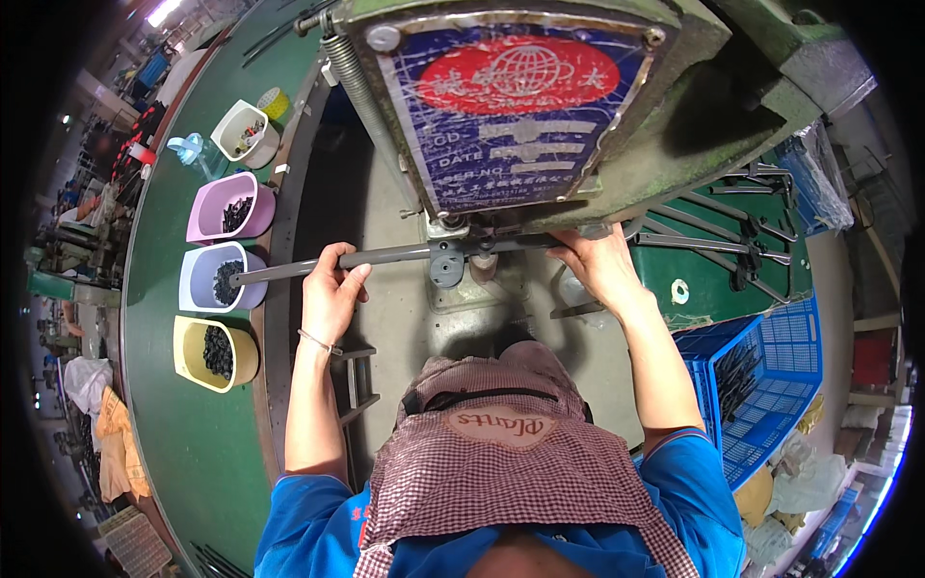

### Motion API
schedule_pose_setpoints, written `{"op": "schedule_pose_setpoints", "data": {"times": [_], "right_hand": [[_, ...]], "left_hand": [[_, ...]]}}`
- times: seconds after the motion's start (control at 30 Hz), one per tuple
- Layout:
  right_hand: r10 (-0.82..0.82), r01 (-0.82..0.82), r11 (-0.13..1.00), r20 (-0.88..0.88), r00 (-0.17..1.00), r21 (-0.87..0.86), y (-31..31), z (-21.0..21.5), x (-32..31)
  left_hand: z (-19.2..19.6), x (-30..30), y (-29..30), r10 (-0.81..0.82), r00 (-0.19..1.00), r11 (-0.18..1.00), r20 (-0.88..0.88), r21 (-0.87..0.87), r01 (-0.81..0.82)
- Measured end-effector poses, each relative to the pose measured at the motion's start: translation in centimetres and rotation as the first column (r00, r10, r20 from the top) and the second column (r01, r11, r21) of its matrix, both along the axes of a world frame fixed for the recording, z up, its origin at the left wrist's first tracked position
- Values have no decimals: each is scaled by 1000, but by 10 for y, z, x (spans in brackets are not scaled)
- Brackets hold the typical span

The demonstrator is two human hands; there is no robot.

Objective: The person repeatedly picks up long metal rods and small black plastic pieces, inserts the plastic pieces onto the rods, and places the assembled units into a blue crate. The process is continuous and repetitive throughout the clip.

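Observation:
A long dark grey metal tube (390,255) lies crosswise under the head of a green press (665,183). My left hand (333,289) is closed round it left of the press, thumb and fingers gripping it, while its far left end reaches over the bins. At the tube's right part, my right hand (599,268) is closed on it, some fingertips hidden under the press head. Between my hands, a dark round fitting (446,266) sits at the tube, directly below the press head. A coil spring (361,91) runs down the press's left side.
On the green bench (159,376) at left stand a yellow bin (183,352), a blue-lavender bin (198,279), a pink bin (204,207) and a white bin (224,127), all with small parts. Bent dark tubes (713,246) lie on the right table; below is a blue crate (771,385).

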State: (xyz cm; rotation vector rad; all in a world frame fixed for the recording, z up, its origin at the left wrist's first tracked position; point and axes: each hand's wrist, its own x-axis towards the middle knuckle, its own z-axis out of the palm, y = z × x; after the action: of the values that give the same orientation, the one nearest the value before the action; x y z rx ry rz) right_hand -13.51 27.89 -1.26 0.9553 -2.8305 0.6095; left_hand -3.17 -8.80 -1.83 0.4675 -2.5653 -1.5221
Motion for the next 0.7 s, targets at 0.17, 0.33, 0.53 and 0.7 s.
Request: {"op": "schedule_pose_setpoints", "data": {"times": [0.17, 0.33, 0.53, 0.7], "right_hand": [[10, -10, 1000, -2, 1000, -24, -1, 1, 0], [42, -48, 998, -169, 985, -32, -2, -1, -2], [73, -55, 995, -216, 974, 89, -24, 22, -1], [106, -106, 994, -104, 989, 11, -14, 17, 12]], "left_hand": [[-5, 1, -4, -23, 1000, 1000, -7, 14, 23], [1, -1, -2, -30, 999, 997, 10, -72, 31], [34, -4, -12, -178, 973, 977, 147, -92, 193], [107, -25, -23, -362, 900, 915, 243, -91, 393]]}}
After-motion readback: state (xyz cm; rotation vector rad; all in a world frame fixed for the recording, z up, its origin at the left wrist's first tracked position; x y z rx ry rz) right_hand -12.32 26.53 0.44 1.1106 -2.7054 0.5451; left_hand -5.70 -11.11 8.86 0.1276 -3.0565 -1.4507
